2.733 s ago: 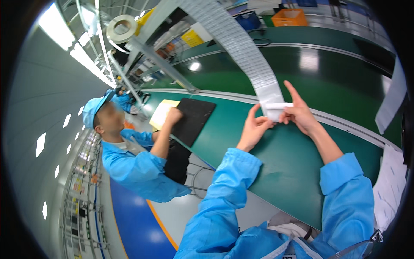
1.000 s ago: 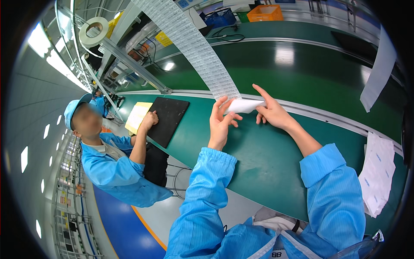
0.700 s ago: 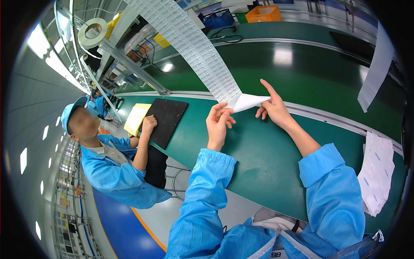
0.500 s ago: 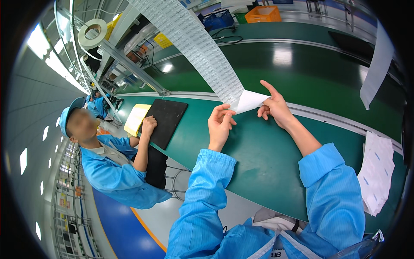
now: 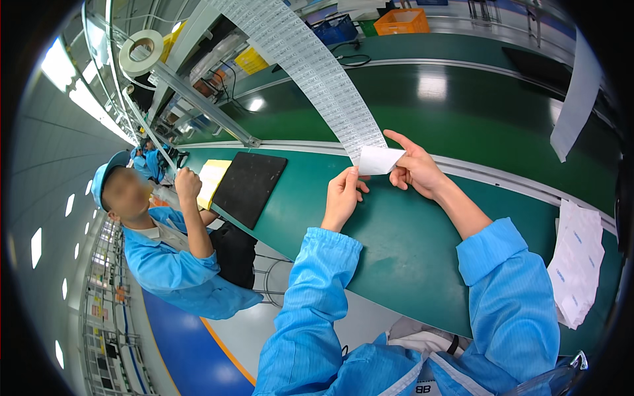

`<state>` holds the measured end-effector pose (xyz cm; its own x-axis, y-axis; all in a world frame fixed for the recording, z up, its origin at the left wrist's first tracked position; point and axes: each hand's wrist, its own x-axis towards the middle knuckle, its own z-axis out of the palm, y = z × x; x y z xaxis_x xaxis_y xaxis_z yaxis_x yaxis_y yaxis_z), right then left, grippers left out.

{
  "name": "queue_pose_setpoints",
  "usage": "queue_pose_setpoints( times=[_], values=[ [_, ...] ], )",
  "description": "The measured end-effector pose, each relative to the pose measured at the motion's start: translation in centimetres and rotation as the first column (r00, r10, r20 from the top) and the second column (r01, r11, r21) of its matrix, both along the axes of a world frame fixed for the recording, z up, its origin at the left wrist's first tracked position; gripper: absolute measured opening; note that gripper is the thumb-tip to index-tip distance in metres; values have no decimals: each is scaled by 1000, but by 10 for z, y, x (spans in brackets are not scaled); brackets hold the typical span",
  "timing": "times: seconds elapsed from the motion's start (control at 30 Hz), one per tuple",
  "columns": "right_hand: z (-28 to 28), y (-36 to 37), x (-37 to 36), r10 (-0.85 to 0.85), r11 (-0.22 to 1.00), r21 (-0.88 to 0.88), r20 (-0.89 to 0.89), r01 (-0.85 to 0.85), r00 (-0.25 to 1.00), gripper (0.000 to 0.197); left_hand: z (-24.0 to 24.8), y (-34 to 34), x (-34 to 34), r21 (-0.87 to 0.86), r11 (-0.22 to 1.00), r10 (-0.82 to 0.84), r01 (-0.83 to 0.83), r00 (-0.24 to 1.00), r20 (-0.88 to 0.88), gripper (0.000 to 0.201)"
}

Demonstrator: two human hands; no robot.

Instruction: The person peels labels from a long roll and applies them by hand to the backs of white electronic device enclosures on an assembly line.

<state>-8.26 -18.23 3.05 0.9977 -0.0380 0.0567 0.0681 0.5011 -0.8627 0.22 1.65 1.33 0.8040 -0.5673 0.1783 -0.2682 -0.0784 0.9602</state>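
A long strip of printed labels (image 5: 317, 79) hangs down from the upper edge to my two hands above the bench. Its lower end is folded over, showing a plain white flap (image 5: 378, 160). My left hand (image 5: 341, 199) pinches the lower left corner of this end between thumb and fingers. My right hand (image 5: 421, 173) grips the right tip of the flap near the thumb, its index finger stretched out up and to the left. Part of the right-hand grip is hidden by the fold.
Below my hands lies the green bench top (image 5: 396, 244). A black mat (image 5: 249, 188) and yellow sheets (image 5: 212, 179) lie to the left beside a seated co-worker (image 5: 172, 251). Crumpled white paper (image 5: 576, 264) is at right. Beyond runs a dark green belt (image 5: 475, 119); a tape roll (image 5: 157, 43) hangs upper left.
The flap has turned from a pointed fold into a flatter, squarer one, and the strip's end has shifted slightly right. The co-worker's hand has risen off the mat.
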Motion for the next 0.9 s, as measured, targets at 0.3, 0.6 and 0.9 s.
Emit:
queue_pose_setpoints(
  times=[0.3, 0.6, 0.9],
  values=[
    [-6, -11, 1, 53, 997, 57, 48, -56, 997, 69, 3, -1, 0, 11, 996, 92, -92, 996, -2, 46],
    [3, -5, -5, 287, 956, 59, 39, -289, 957, 77, 5, 1, 1, 77, 982, 177, -175, 984, -23, 45],
    [3, 0, -10, 392, 914, -107, -25, -392, 920, 88, -2, 4, 4, -70, 974, 217, -215, 976, 11, 45]
  ],
)
